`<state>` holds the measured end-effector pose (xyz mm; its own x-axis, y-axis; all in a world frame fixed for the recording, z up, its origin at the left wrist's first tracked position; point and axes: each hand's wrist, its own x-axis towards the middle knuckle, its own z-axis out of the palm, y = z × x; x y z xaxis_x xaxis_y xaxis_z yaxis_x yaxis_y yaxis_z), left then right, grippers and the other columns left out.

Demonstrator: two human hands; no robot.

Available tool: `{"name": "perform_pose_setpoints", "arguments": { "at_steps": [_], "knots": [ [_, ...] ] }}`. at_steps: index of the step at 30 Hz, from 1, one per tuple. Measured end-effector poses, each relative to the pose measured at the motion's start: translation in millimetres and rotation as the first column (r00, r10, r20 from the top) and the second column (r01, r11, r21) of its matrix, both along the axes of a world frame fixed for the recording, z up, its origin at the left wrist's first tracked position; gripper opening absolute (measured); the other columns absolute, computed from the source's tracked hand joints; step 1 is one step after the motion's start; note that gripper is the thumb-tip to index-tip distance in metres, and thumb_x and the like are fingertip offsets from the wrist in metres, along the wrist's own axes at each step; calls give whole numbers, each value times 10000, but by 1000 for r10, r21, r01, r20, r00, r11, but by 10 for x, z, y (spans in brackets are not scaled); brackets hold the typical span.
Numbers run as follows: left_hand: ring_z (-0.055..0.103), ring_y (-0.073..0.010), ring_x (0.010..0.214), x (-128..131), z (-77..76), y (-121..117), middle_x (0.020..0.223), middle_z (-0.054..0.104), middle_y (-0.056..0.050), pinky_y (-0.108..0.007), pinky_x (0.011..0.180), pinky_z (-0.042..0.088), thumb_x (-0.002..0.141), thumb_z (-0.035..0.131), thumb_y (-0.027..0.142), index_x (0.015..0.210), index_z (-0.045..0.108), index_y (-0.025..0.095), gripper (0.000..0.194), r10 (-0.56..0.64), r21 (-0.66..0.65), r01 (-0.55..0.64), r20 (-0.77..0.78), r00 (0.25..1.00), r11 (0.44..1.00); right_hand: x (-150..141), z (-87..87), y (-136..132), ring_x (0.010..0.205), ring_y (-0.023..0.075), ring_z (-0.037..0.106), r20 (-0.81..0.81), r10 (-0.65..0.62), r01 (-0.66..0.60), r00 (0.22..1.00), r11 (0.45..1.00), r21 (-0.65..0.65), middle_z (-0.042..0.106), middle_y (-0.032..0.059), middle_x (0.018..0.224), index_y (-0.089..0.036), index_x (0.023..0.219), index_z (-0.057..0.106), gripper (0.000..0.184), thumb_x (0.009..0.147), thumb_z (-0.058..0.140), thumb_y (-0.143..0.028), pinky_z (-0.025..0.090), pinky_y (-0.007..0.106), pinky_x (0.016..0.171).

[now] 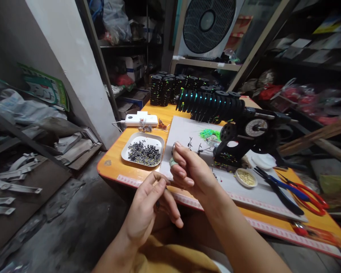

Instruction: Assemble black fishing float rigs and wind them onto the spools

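My left hand [151, 206] hovers in front of the orange table's [113, 167] near edge, thumb and forefinger pinched together on something too small to name. My right hand [189, 170] is just above and right of it, fingers curled in, a green band on one finger, pinching something I cannot make out. Both hands are over the near edge of a white mat [187, 132]. A white tray [125, 151] of small dark cylinders lies left of the hands. A black winding machine [244, 136] with a dial stands right of them.
Rows of black spools [210, 102] with green thread stand at the back. A small dish of pale beads [246, 177], blue-handled pliers [284, 189] and red-handled scissors [312, 201] lie at the right. A white box [140, 120] sits behind the tray. Cluttered shelves surround the table.
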<state>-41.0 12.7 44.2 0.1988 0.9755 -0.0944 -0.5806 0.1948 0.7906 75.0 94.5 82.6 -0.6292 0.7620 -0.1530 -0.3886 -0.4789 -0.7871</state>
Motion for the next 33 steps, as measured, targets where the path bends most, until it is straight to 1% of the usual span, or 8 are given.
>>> {"name": "perform_pose_setpoints", "arguments": {
  "at_steps": [12,16,18,21,24,27,30,33],
  "knots": [
    [614,-103,439,42,-62,-64,601,666,-6,-156,448,443,941,476,299,823,450,178,171,2,-77,6,105,994,997,-58,-47,7,274,6,165,-8,-67,67,998,998,-19,431,-92,385,-198,590,360,439,841,576,-487,107,129,295],
    [626,-120,473,44,-73,-35,636,682,-18,-186,480,458,954,440,307,832,436,188,171,13,-68,-11,24,1000,998,25,-40,42,313,32,242,224,-113,54,968,966,253,452,-79,415,-197,690,456,406,914,446,-535,156,149,336],
    [634,-131,484,22,-92,-16,656,688,-12,-211,499,476,951,449,333,827,437,197,185,56,-42,-59,-78,995,997,90,0,102,374,62,352,353,-359,123,864,830,543,494,-69,458,-202,884,530,311,941,435,-493,234,162,387],
    [649,-134,546,-30,-164,4,726,691,-5,-239,574,497,919,518,366,807,521,194,205,199,72,-186,-328,923,980,151,79,269,449,101,429,332,-729,134,599,499,856,513,-68,510,-221,1117,499,226,965,433,-375,315,209,483],
    [658,-160,744,-92,-277,16,814,684,-13,-257,720,490,877,592,327,815,630,206,142,394,272,-289,-538,745,918,140,122,458,492,134,444,345,-816,-20,464,380,925,510,-53,536,-193,1166,500,245,953,441,-296,323,263,559],
    [599,-205,986,-159,-382,31,972,665,-36,-305,873,439,877,587,261,851,652,231,76,576,513,-280,-623,529,812,134,119,533,570,152,486,402,-785,-92,472,410,908,546,-5,599,-173,904,582,145,920,479,-273,324,281,600],
    [519,-213,1134,-200,-404,56,1158,600,-52,-334,982,377,879,574,202,1075,611,252,205,691,659,-220,-644,329,719,207,142,432,520,125,470,450,-720,-98,527,475,875,517,-13,549,-186,701,534,310,951,424,-334,333,252,547],
    [505,-189,1162,-157,-276,107,1209,571,-48,-323,1005,373,907,517,160,1204,533,267,317,720,698,-211,-599,350,684,314,234,243,414,76,371,480,-517,-11,708,672,740,443,-61,469,-189,728,524,368,964,394,-439,273,185,428]
  ]
}}
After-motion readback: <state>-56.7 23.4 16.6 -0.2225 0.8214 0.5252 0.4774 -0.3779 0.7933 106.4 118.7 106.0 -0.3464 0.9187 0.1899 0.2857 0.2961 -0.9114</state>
